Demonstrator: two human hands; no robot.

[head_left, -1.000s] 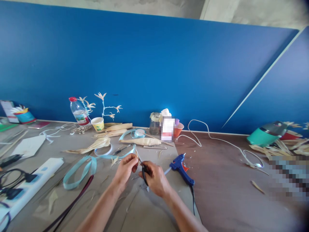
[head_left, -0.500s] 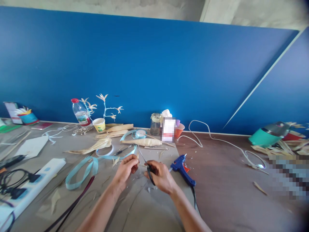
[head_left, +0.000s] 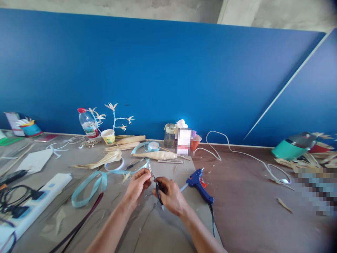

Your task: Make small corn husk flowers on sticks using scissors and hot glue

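My right hand grips black-handled scissors, blades pointing up and left toward my left hand. My left hand pinches a small pale piece of dried husk at its fingertips, right by the scissor blades. A light blue ribbon loops on the table to the left of my left hand and runs up toward its spool. A blue glue gun lies just right of my right hand.
Dried husks, a water bottle, a yellow cup, a husk-flower branch and a glass jar stand behind. A white power strip lies left; a white cable and teal pot lie right.
The scissors swung away to the right and opened, then came back close to my left hand's pinched husk piece. Both hands stayed in about the same spot.
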